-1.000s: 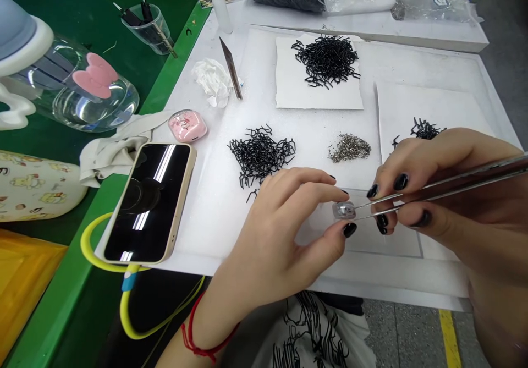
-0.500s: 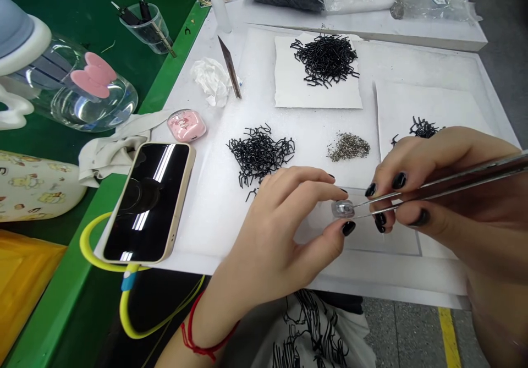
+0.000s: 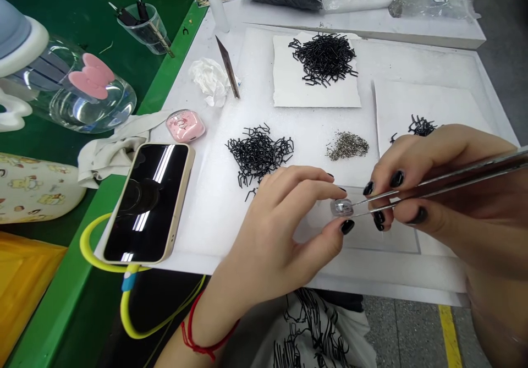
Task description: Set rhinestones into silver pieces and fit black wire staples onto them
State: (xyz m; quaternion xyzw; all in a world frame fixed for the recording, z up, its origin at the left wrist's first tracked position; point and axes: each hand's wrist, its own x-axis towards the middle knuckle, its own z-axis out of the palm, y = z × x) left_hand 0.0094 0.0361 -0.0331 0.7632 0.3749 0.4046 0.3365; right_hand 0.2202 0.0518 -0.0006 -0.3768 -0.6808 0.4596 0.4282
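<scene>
Between thumb and forefinger, my left hand [image 3: 284,230] pinches a small, shiny, clear-grey rounded piece [image 3: 342,207] above the white work surface. My right hand [image 3: 429,186] is closed around metal tweezers [image 3: 445,184], their long arms slightly apart. The tweezer tips reach the right side of the clear piece; whether they grip anything there is too small to tell. Left of the piece lies a heap of bent black pins [image 3: 259,153]. Just behind it is a small pile of tiny metallic bits [image 3: 348,146].
More black pins [image 3: 324,57] lie on a white card [image 3: 317,99] at the back, others [image 3: 421,126] behind my right hand. A phone [image 3: 148,203] on a yellow cable [image 3: 88,244], a pink case [image 3: 185,125], a pointed blade [image 3: 227,66] and crumpled tissue [image 3: 209,81] are at left.
The whole view has shifted very slightly. Both hands, the clear piece and the tweezers keep nearly the same positions and holds.
</scene>
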